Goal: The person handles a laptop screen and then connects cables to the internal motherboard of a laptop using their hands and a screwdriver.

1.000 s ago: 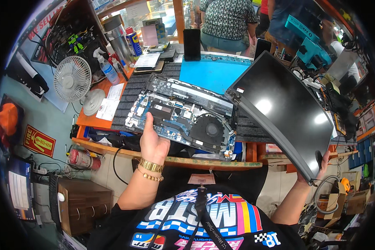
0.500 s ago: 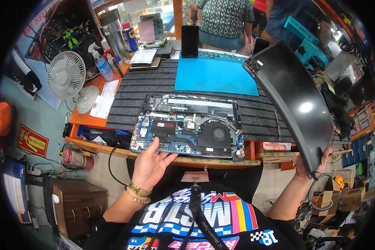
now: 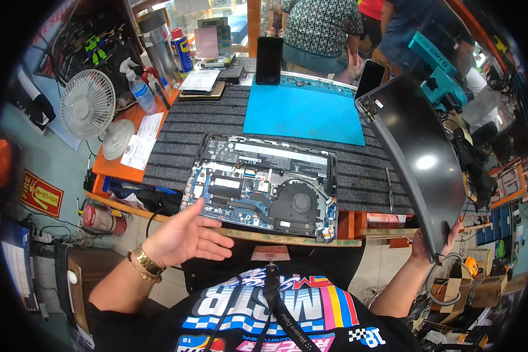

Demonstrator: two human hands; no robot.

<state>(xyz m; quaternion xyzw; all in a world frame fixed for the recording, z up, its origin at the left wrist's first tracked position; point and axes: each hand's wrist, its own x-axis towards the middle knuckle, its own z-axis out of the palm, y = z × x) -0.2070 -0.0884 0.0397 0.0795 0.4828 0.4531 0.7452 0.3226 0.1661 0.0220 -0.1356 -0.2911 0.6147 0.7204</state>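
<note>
An opened laptop base lies on the workbench before me, its blue circuit board, long battery and black round fan exposed. My left hand is just off the base's near left edge, palm turned up and fingers apart, with nothing in it. To the right, my right hand grips the lower end of the detached black laptop screen. The screen stands tilted on its end, its glossy face to the right and a hinge at its upper left corner. Some right fingers are hidden behind it.
A blue mat covers the bench's far side, with a phone upright at its edge. Thin tweezers lie beside the screen. At left stand a white fan, a spray bottle and papers. People stand beyond the bench.
My left hand has drawn back from the base's near edge, toward the left and down, and its fingers have spread. The right hand still holds the screen. The whole view has shifted slightly.
</note>
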